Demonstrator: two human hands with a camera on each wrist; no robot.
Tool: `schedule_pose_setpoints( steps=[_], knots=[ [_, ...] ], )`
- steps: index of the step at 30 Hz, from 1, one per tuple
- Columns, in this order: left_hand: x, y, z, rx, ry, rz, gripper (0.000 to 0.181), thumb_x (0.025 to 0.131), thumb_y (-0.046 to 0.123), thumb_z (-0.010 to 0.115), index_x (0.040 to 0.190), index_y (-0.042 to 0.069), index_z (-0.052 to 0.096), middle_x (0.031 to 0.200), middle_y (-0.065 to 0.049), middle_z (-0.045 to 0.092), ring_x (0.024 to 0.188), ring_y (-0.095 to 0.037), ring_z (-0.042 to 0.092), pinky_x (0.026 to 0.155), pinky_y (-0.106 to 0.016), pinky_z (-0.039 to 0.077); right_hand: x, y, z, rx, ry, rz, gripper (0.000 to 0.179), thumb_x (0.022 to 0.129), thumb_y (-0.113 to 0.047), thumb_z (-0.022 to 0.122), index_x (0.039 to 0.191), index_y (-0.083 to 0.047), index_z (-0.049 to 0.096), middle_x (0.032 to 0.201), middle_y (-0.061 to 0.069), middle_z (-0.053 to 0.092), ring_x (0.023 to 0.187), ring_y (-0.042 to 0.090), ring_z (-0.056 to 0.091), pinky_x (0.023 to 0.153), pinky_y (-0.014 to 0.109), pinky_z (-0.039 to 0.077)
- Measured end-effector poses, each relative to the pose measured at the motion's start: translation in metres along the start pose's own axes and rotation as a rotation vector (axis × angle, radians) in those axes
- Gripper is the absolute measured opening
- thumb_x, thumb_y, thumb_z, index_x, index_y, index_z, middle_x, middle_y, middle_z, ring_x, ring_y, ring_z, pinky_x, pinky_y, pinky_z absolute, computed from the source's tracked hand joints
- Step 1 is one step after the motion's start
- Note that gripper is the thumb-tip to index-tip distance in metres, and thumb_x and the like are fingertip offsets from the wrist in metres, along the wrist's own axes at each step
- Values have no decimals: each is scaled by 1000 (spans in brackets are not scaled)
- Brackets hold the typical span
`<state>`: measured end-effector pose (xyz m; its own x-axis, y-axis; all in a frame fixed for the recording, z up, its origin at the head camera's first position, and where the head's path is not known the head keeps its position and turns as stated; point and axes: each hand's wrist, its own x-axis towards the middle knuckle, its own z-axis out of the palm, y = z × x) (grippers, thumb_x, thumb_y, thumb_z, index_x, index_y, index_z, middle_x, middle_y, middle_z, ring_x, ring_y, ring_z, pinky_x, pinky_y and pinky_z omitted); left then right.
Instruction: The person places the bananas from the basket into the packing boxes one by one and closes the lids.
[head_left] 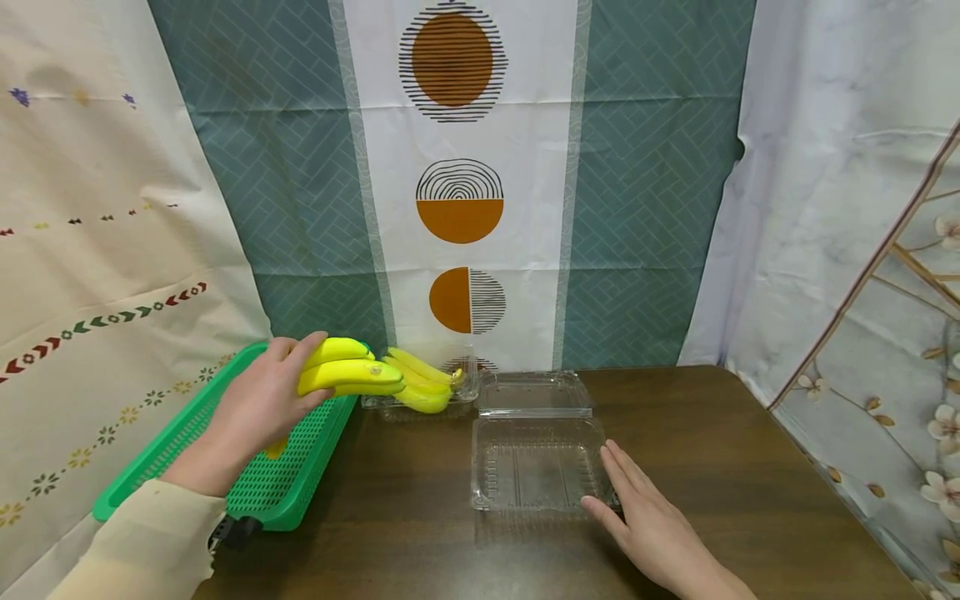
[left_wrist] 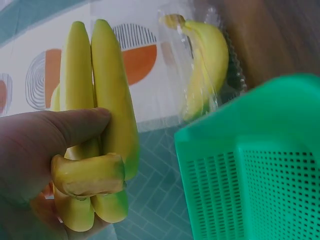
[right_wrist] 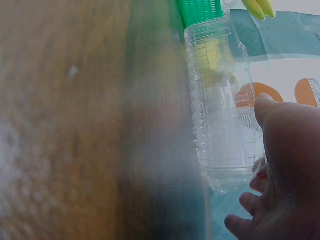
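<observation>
My left hand [head_left: 262, 396] grips a bunch of yellow bananas [head_left: 351, 372] above the green basket [head_left: 318, 475]. In the left wrist view the thumb lies across the bananas [left_wrist: 115, 95], beside their stem. On the table stands a clear plastic container [head_left: 536, 467] with its lid [head_left: 534, 392] folded back; no fruit shows in it. My right hand [head_left: 656, 525] has its fingers extended along the container's right side. From the right wrist, this hand [right_wrist: 285, 155] appears beside the container wall [right_wrist: 225, 125], thumb at the rim.
Behind, another clear container holds a bunch of bananas [head_left: 423, 383], close to the patterned curtain [head_left: 465, 250]. The perforated green basket stands at the left on the brown wooden table [head_left: 420, 533]. Something yellow-orange [head_left: 277, 448] shows inside it. A dark object [head_left: 238, 531] sits by the left cuff.
</observation>
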<state>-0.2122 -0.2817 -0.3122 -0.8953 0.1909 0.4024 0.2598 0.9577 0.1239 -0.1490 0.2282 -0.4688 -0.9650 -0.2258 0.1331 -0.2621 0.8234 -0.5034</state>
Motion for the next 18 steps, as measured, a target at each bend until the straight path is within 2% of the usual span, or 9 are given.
schedule_pose_setpoints(
  steps=[18],
  knots=[
    [12, 38, 8, -27, 13, 58, 87, 92, 23, 94, 164, 13, 47, 132, -25, 58, 99, -38, 63, 74, -54, 60, 0, 1, 1, -6, 1, -4, 94, 110, -67, 55, 176, -8, 24, 183, 13, 17, 165, 41, 27, 118, 70, 41]
  ],
)
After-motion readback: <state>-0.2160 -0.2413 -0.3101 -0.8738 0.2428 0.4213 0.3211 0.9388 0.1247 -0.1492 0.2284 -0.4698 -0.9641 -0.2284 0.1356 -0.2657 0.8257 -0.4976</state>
